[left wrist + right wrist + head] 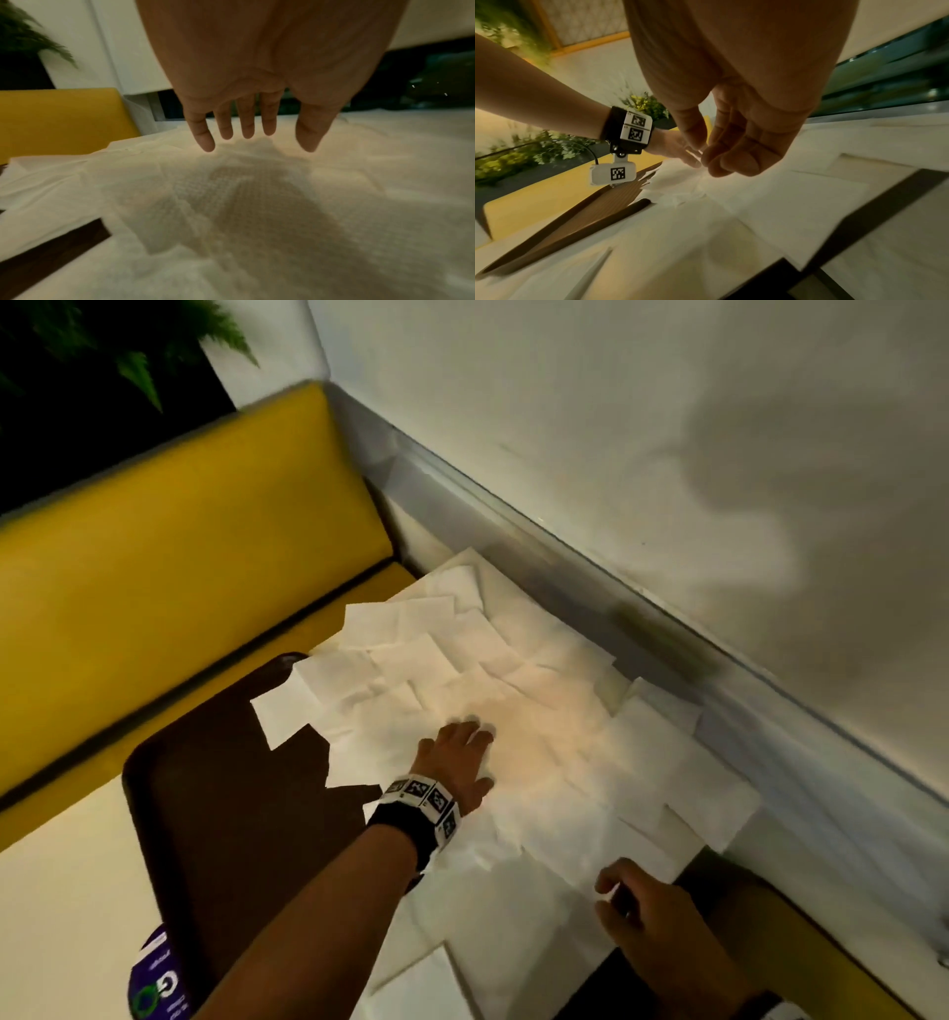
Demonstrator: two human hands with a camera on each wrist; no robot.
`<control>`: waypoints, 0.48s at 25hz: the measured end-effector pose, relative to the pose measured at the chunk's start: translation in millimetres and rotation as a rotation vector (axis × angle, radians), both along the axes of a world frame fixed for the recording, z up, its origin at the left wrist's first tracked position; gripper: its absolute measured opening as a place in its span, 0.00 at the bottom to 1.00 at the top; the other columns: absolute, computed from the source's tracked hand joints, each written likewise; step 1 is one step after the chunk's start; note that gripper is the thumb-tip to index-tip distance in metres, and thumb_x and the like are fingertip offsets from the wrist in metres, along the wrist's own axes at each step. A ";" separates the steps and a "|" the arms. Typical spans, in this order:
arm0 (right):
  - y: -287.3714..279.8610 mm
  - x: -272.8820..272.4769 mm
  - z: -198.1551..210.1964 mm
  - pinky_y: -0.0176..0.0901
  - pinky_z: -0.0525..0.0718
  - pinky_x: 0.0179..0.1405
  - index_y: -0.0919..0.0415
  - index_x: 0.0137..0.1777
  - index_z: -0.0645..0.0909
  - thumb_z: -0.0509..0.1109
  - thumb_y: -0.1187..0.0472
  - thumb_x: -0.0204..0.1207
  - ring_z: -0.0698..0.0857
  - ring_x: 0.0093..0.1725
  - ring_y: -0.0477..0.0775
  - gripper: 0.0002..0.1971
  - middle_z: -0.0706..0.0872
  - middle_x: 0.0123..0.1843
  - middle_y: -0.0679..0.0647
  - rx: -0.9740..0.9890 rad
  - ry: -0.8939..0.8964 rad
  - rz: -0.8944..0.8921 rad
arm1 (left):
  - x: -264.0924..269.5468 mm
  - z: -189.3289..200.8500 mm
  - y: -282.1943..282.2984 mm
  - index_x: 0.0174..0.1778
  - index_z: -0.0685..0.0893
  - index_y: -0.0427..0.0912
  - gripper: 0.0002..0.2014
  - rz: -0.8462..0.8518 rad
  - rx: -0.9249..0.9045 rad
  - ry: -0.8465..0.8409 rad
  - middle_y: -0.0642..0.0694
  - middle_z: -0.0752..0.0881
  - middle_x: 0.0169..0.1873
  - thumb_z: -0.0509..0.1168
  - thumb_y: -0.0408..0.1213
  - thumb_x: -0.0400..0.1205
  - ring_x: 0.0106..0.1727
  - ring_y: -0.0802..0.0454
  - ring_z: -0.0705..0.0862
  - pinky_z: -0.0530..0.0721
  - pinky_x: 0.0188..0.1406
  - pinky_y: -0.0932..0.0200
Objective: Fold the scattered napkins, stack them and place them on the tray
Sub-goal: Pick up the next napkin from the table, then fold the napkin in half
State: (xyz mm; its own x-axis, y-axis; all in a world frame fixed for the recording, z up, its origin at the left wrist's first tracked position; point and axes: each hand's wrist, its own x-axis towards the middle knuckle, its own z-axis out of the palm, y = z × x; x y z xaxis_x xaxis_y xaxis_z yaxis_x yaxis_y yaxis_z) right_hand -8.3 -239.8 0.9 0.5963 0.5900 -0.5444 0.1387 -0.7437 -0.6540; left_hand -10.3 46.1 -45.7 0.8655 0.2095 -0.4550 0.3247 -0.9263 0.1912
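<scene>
Several white paper napkins [544,711] lie scattered and overlapping on the table, and a few spill onto the dark brown tray [205,814] at the left. My left hand [472,731] is spread flat over the middle of the pile, fingers straight, fingertips just touching or just above a napkin [231,203]. My right hand [611,891] hovers at the near right edge of the pile. Its fingers [734,162] curl loosely toward the thumb, and I see nothing between them. In the right wrist view the tray [590,213] lies under the napkins [770,203].
A yellow bench seat [154,557] runs along the far left. A white wall with a grey ledge [565,546] borders the table on the right. A dark plant [128,351] stands at the top left. A purple sticker [154,978] sits near the tray's near edge.
</scene>
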 end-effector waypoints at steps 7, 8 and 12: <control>-19.7 17.2 -17.3 0.26 0.82 0.38 0.47 0.46 0.77 0.68 0.54 0.78 0.87 0.40 0.45 0.02 0.87 0.37 0.48 -0.048 0.083 -0.048 | 31.6 -23.1 1.3 0.66 0.78 0.44 0.15 0.302 0.055 -0.134 0.43 0.76 0.64 0.59 0.43 0.84 0.65 0.41 0.74 0.70 0.66 0.43; -20.2 20.0 -18.3 0.26 0.82 0.37 0.47 0.45 0.77 0.68 0.55 0.78 0.86 0.39 0.44 0.02 0.86 0.37 0.48 -0.048 0.086 -0.062 | 35.3 -24.6 2.8 0.62 0.81 0.42 0.13 0.323 0.052 -0.147 0.42 0.77 0.61 0.58 0.39 0.84 0.64 0.40 0.75 0.71 0.65 0.43; -16.1 28.3 -15.7 0.31 0.83 0.37 0.48 0.45 0.78 0.67 0.56 0.79 0.86 0.38 0.45 0.02 0.86 0.35 0.50 -0.007 0.066 -0.091 | 39.1 -23.3 4.0 0.57 0.83 0.42 0.11 0.372 0.004 -0.186 0.45 0.78 0.58 0.61 0.40 0.83 0.64 0.41 0.76 0.71 0.65 0.44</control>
